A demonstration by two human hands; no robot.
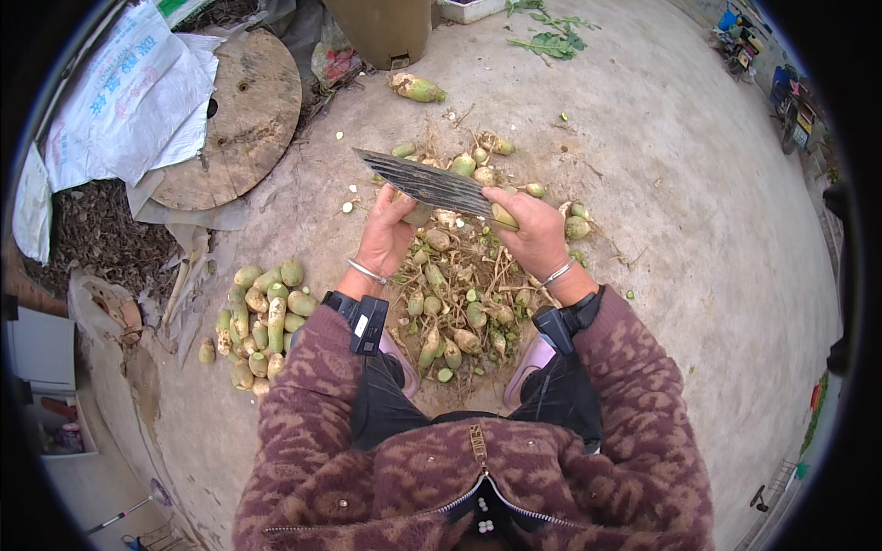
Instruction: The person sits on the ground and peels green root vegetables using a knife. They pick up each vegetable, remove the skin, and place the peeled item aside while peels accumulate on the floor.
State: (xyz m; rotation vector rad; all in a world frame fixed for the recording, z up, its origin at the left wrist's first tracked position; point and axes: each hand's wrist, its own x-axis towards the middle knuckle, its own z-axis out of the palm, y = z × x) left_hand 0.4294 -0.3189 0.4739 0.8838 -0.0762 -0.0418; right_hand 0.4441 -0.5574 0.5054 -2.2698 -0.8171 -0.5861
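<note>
My right hand point(533, 230) is closed around the pale handle of a wide cleaver point(427, 179). Its dark, streaked blade reaches across to the left, above my left hand point(386, 234). That hand is closed, its thumb up near the blade's lower edge. Part of a green radish point(419, 215) shows at its fingers, the rest hidden by blade and hand. Below both hands, between my feet, lies a heap of green-and-white radishes point(467, 341) with roots and trimmings. More radishes point(462, 165) lie just beyond the blade.
A separate pile of radishes point(276, 321) sits on the concrete to my left. One large radish point(416, 87) lies farther out, before a brown bin point(381, 28). A round wooden disc point(262, 101) with white sacks point(119, 92) stands at far left. Leafy greens point(551, 43) lie far off.
</note>
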